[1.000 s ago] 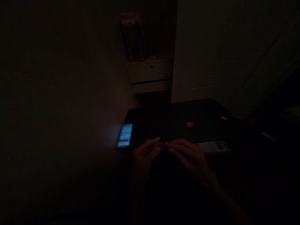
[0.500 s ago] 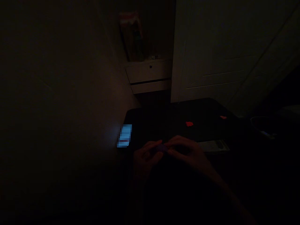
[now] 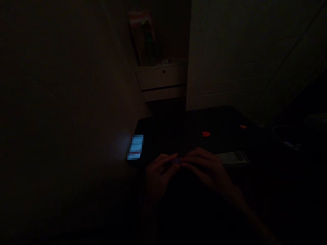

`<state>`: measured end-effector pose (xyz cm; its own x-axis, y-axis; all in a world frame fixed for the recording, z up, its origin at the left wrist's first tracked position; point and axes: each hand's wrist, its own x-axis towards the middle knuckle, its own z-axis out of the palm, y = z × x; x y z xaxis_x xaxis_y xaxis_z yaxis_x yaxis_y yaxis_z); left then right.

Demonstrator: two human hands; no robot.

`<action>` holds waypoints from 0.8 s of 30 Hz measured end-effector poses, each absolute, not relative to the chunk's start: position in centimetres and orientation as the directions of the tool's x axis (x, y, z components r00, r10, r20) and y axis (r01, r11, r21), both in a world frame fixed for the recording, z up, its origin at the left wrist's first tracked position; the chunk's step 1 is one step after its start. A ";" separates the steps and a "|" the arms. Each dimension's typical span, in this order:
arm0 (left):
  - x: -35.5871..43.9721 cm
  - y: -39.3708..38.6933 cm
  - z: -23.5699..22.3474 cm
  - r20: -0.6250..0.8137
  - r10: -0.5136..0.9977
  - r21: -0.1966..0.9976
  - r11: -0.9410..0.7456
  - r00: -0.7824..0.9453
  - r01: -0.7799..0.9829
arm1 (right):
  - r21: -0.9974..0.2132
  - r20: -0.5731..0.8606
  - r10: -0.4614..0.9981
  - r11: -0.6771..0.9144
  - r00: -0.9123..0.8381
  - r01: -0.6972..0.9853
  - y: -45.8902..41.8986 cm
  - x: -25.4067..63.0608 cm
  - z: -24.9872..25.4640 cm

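Observation:
The scene is very dark. A small purple piece (image 3: pixel 176 161), its kind too dim to make out, sits between my two hands above the dark table. My left hand (image 3: pixel 158 173) grips it between fingers and thumb. From the other side, the fingertips of my right hand (image 3: pixel 208 168) close on its right end. Past my right hand lies a pale flat sheet or packet (image 3: pixel 233 158). Farther back on the table is a small bright red-orange piece (image 3: pixel 206 134), with another red-orange piece (image 3: pixel 243 126) to its right.
A lit, blurred-out screen (image 3: pixel 136 147) stands at the left by the wall (image 3: pixel 112 102). The black table (image 3: pixel 173 127) reaches back toward a drawer unit (image 3: pixel 163 80) and a pale panel (image 3: pixel 224 68). A dark rimmed container (image 3: pixel 286 136) is at the right.
The fingers of my right hand have shifted slightly and are straighter at the purple piece. My left hand stays around it. The picture has grown darker.

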<state>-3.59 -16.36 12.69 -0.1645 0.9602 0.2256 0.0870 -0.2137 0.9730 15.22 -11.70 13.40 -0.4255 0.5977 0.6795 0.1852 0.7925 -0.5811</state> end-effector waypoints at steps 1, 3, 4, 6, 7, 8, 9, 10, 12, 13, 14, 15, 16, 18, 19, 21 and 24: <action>-3.6 -16.4 12.8 0.235 0.958 0.970 -0.220 -0.163 0.105 | -0.551 0.694 0.580 0.809 -0.427 0.203 -11.7 15.3 13.4; -3.7 -16.4 12.9 0.264 0.952 0.957 -0.240 -0.152 0.160 | -0.498 0.709 0.552 0.832 -0.438 0.243 -11.8 15.4 13.4; -3.7 -16.4 13.0 0.282 0.949 0.947 -0.253 -0.141 0.196 | -0.479 0.709 0.544 0.839 -0.449 0.260 -11.8 15.5 13.5; -3.9 -16.4 13.2 0.323 0.940 0.921 -0.283 -0.115 0.267 | -0.458 0.697 0.533 0.846 -0.480 0.273 -11.8 15.5 13.7; -4.0 -16.5 13.2 0.342 0.934 0.907 -0.299 -0.104 0.297 | -0.451 0.691 0.523 0.851 -0.499 0.268 -11.7 15.5 13.8; -4.1 -16.5 13.3 0.356 0.931 0.894 -0.311 -0.087 0.321 | -0.442 0.687 0.510 0.859 -0.518 0.258 -11.6 15.5 13.9; -4.2 -16.5 13.3 0.368 0.927 0.883 -0.324 -0.071 0.341 | -0.432 0.687 0.492 0.868 -0.534 0.245 -11.5 15.5 14.1; -4.3 -16.5 13.4 0.377 0.925 0.873 -0.335 -0.055 0.356 | -0.423 0.686 0.478 0.875 -0.549 0.234 -11.4 15.5 14.2; -4.6 -16.6 13.5 0.387 0.922 0.858 -0.351 -0.023 0.376 | -0.409 0.685 0.457 0.886 -0.568 0.219 -11.3 15.3 14.5; -4.7 -16.6 13.6 0.390 0.921 0.852 -0.358 -0.007 0.381 | -0.405 0.687 0.450 0.889 -0.570 0.213 -11.2 15.3 14.5; -4.7 -16.6 13.7 0.398 0.918 0.848 -0.369 0.005 0.381 | -0.402 0.692 0.444 0.892 -0.569 0.207 -11.2 15.2 14.5; -4.8 -16.6 13.7 0.404 0.915 0.844 -0.378 0.012 0.380 | -0.401 0.697 0.439 0.894 -0.567 0.199 -11.2 15.1 14.5; -4.8 -16.6 13.8 0.409 0.912 0.841 -0.385 0.019 0.379 | -0.400 0.703 0.434 0.897 -0.564 0.191 -11.1 15.0 14.5; -4.8 -16.5 13.9 0.416 0.909 0.840 -0.396 0.028 0.371 | -0.395 0.718 0.422 0.902 -0.554 0.174 -11.0 14.8 14.3; -4.8 -16.5 13.9 0.413 0.910 0.844 -0.394 0.029 0.363 | -0.395 0.725 0.419 0.903 -0.546 0.168 -11.0 14.8 14.1; -4.8 -16.5 13.7 0.389 0.921 0.865 -0.371 0.015 0.337 | -0.403 0.743 0.423 0.902 -0.519 0.158 -11.0 14.7 13.9; -4.9 -16.4 13.0 0.330 0.942 0.921 -0.308 -0.056 0.239 | -0.457 0.754 0.462 0.880 -0.466 0.132 -11.0 14.7 13.6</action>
<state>-4.95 -16.42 13.03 -0.0564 0.9424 0.3297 0.2391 -0.3079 0.9209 14.70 -10.96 13.61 -0.4660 0.4622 0.7544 0.1325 0.8795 -0.4571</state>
